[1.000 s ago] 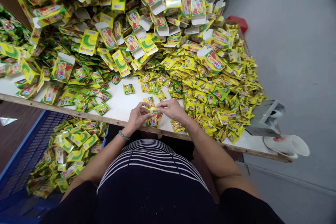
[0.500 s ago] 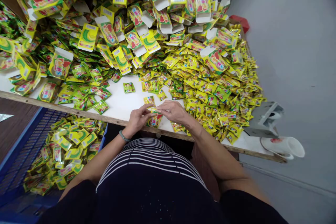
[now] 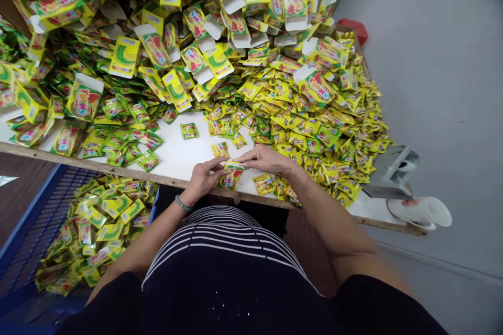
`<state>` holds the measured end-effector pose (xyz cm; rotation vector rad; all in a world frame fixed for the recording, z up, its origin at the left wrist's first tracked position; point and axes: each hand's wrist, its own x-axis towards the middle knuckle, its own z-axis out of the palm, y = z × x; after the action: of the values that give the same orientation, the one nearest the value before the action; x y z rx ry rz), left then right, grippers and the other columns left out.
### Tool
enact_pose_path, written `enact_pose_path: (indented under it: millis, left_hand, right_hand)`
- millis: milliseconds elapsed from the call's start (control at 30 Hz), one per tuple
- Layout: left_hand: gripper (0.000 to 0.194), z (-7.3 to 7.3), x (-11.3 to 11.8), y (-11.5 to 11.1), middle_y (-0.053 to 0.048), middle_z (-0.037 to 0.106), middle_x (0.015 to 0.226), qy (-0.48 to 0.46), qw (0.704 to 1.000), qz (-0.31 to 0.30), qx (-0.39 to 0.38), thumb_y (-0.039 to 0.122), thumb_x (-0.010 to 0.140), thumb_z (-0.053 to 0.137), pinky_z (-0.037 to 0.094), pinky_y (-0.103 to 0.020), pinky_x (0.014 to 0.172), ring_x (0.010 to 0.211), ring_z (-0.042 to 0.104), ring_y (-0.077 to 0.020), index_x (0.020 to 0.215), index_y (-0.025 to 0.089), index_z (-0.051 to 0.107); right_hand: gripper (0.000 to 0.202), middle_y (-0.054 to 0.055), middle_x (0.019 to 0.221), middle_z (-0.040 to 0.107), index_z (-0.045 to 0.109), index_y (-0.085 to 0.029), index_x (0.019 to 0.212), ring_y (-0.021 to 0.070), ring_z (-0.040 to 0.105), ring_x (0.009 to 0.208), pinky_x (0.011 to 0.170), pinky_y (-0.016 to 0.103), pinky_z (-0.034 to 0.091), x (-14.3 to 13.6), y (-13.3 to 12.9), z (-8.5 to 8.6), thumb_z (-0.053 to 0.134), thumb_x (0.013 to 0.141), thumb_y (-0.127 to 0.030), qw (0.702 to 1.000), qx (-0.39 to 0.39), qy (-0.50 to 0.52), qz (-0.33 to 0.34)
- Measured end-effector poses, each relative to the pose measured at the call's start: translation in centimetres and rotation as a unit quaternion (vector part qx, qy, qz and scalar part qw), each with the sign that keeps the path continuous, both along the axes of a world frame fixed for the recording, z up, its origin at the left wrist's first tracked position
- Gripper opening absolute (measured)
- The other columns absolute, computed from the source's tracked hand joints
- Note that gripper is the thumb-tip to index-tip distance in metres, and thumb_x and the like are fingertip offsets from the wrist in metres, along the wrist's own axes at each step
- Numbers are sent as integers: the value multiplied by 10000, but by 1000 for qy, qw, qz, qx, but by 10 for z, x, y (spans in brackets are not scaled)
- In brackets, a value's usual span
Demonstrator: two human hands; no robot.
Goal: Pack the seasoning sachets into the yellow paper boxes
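A small yellow-and-green candy box stands at the front of the white table, its printed face with a red fruit picture towards me. My left hand grips the box's left side, thumb and fingers closed on it. Across the top edge, the fingers of my right hand are held together and press on the closing flap, which they partly hide. A yellow candy sachet lies just behind the box, and another sachet is to its right, below my right hand.
Cartons with open flaps are heaped at the back. Yellow sachets pile up on the right, green ones on the left. Filled-looking boxes lie in a blue crate below left. A grey device and white mug stand right.
My right hand's fingers have shifted from a pinch at the box's top to lying flatter across it. The view has moved slightly; the left hand keeps its hold.
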<state>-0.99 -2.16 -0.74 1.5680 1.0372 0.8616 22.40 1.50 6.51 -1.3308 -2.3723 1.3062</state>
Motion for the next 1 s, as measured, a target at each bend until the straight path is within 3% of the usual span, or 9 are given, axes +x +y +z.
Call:
enact_pose_path:
  millis: [67, 300, 467, 600, 800, 900, 1000]
  left_hand:
    - [403, 0, 0, 0, -35, 741, 845, 1, 1000, 0, 1, 392, 819, 710, 542, -275, 768, 768, 693, -168, 1181, 217, 705]
    - [399, -4, -1, -3, -15, 745, 857, 15, 999, 3, 37, 340, 857, 671, 536, -259, 774, 773, 691, -153, 1246, 251, 668]
    - [321, -6, 1, -6, -48, 765, 1002, 56, 995, 3, 84, 323, 898, 611, 543, -314, 841, 868, 712, -190, 1203, 260, 690]
    - [269, -4, 1, -9, -64, 750, 1101, 100, 988, 18, 112, 316, 906, 593, 530, -358, 915, 1010, 696, -226, 1141, 259, 712]
    - [272, 0, 4, -9, -68, 731, 1006, 86, 988, 0, 127, 263, 918, 556, 530, -312, 834, 923, 676, -194, 1150, 234, 695]
    - [196, 1, 13, -3, -56, 737, 952, 51, 994, 21, 96, 284, 897, 581, 526, -307, 819, 871, 671, -185, 1018, 213, 718]
    - [193, 17, 6, 3, -46, 740, 870, 31, 995, 58, 77, 340, 881, 585, 524, -289, 768, 790, 662, -173, 896, 199, 716]
  right_hand:
    - [304, -51, 745, 772, 731, -276, 1150, 107, 597, 565, 567, 213, 404, 0, -1, 1, 579, 888, -246, 1000, 11, -7, -1]
    - [356, 52, 1075, 770, 699, -236, 1230, 180, 701, 873, 786, 290, 515, -10, -25, -17, 519, 923, -221, 994, 107, -6, -33]
    - [380, 90, 1238, 706, 645, -238, 1303, 236, 655, 1109, 973, 428, 523, -25, -57, -48, 562, 935, -280, 958, 236, 78, -140]
    - [340, 80, 1233, 707, 662, -253, 1269, 241, 644, 1146, 990, 460, 526, -40, -73, -65, 518, 962, -264, 928, 295, 76, -214]
    - [288, 93, 1174, 730, 714, -239, 1181, 241, 667, 1079, 957, 437, 538, -46, -73, -66, 532, 961, -279, 904, 344, 66, -246]
    - [256, 75, 1088, 759, 746, -243, 1099, 229, 678, 1018, 927, 413, 545, -43, -64, -60, 545, 959, -315, 919, 317, 87, -219]
    - [270, 55, 1009, 775, 765, -241, 994, 208, 691, 961, 893, 368, 546, -37, -49, -52, 518, 971, -348, 926, 280, 104, -233]
